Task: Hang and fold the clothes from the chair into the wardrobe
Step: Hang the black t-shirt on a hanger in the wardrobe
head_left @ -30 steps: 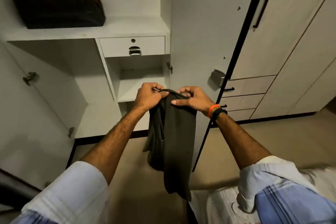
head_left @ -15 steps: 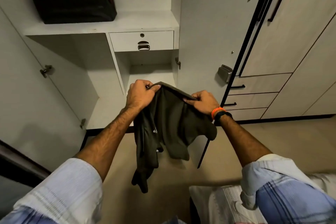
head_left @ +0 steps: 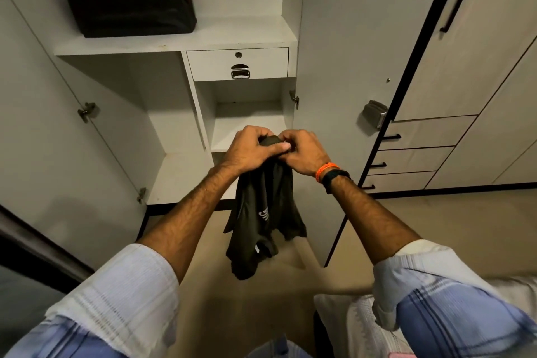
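Sat on the upper shelf (head_left: 174, 42): a dark folded bag (head_left: 130, 6). Hung just below, to the right: a small white drawer (head_left: 236, 62) with a metal pull. Stood beyond the open door: shut cabinet fronts (head_left: 479, 67) with black handles. Stretched underneath: a beige floor (head_left: 436, 218).

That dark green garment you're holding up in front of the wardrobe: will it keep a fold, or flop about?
Likely floppy: the dark green garment hangs limp and bunched below the left hand and right hand, which both pinch its top edge. Probably light, since fingertip pinches hold it. Folding it on a flat surface seems safer.
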`<act>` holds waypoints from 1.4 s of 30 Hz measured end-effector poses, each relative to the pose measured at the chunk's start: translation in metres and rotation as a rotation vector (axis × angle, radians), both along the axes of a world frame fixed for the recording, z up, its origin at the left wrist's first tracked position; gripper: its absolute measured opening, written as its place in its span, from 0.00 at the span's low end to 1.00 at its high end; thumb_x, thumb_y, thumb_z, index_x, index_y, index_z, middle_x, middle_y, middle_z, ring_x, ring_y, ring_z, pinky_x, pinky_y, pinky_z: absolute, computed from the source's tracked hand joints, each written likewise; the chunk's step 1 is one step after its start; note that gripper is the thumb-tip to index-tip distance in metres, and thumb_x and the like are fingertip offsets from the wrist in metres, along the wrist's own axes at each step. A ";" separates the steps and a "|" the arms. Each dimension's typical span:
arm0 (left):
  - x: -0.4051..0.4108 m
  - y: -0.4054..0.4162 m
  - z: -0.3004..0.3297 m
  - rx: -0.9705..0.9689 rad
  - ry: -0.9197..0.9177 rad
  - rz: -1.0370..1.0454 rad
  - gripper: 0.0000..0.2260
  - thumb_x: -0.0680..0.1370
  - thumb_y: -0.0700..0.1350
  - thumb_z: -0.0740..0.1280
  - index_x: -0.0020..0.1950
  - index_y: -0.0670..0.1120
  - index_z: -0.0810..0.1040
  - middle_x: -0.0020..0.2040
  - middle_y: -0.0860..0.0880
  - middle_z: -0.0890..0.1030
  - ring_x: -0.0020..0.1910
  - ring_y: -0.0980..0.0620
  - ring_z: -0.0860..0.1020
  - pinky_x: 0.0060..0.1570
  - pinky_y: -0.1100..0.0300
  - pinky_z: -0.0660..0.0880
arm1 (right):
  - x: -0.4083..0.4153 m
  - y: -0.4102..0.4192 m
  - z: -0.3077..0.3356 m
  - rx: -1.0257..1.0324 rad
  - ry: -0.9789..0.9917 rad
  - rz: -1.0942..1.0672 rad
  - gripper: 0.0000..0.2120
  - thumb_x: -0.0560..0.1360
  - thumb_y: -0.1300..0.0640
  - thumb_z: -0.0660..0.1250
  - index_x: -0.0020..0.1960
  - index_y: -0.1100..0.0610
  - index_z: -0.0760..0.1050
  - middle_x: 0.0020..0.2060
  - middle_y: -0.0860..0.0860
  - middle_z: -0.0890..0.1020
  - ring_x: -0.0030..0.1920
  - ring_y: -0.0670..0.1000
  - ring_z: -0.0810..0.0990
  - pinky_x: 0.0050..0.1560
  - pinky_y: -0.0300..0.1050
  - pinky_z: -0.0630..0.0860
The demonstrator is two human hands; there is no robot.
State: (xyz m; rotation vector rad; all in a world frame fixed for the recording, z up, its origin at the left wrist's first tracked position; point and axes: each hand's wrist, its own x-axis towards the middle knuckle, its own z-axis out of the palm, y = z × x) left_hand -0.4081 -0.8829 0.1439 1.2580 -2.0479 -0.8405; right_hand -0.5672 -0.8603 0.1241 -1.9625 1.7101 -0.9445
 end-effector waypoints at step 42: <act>0.009 -0.003 -0.022 0.091 0.081 0.339 0.11 0.73 0.33 0.65 0.47 0.45 0.84 0.43 0.47 0.83 0.49 0.43 0.81 0.46 0.60 0.74 | 0.007 -0.009 0.056 0.049 -1.054 -0.279 0.10 0.81 0.63 0.58 0.50 0.56 0.77 0.43 0.51 0.80 0.40 0.48 0.77 0.41 0.43 0.76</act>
